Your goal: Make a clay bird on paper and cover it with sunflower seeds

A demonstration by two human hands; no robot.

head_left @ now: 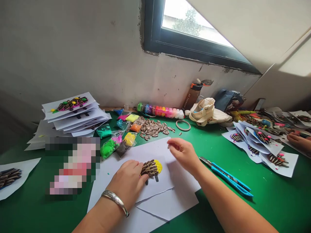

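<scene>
My left hand (128, 178), a silver bangle on its wrist, lies over a white sheet of paper (136, 189), fingers spread and thumb against a small figure made of sunflower seeds (149, 169). Yellow clay (158, 166) forms the figure's right end, with dark clay feet below. The hand covers the figure's left end. To the right, my right hand (182, 152) hovers above the paper, fingers curled together in a pinch; a tiny dark bit shows at the fingertips, too small to name. More torn white paper (170, 205) lies underneath.
Sunflower seeds (154, 127) are heaped behind the paper beside bags of coloured clay (110, 147). A blue utility knife (228, 178) lies to the right, near finished sheets (259, 142). A paper stack (75, 118) stands left. Another person's hand (300, 140) is far right.
</scene>
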